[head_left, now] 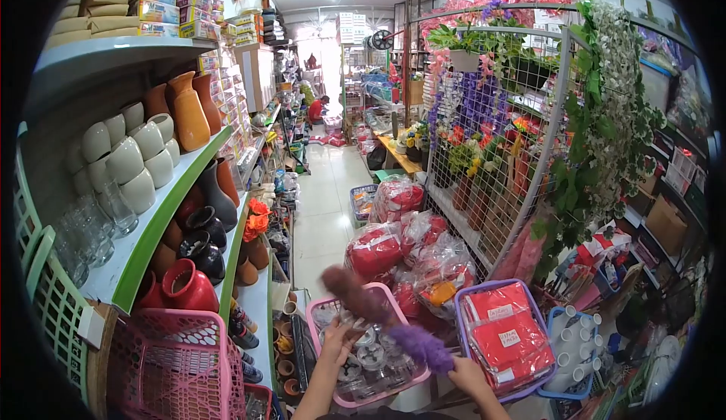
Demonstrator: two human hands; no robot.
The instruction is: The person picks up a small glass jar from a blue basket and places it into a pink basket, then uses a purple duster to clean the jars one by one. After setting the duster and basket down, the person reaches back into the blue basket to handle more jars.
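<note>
My right hand [467,377] is closed around the near end of a fluffy duster [420,346], purple close to the hand and brown toward its far tip. The brown part is smeared by motion. My left hand [340,342] is raised over a pink basket [314,315], its fingers closed on what looks like a small clear glass piece, partly hidden by the duster. Several clear glass items [372,357] lie inside that basket, below both hands.
Right of the basket stands a purple basket [459,306] of red packets, then a blue basket [556,314] of white cups. Bagged red goods [374,250] lie ahead. Shelves with vases [189,284] and an empty-looking pink basket [170,322] line the left. A person [318,110] crouches far down the aisle.
</note>
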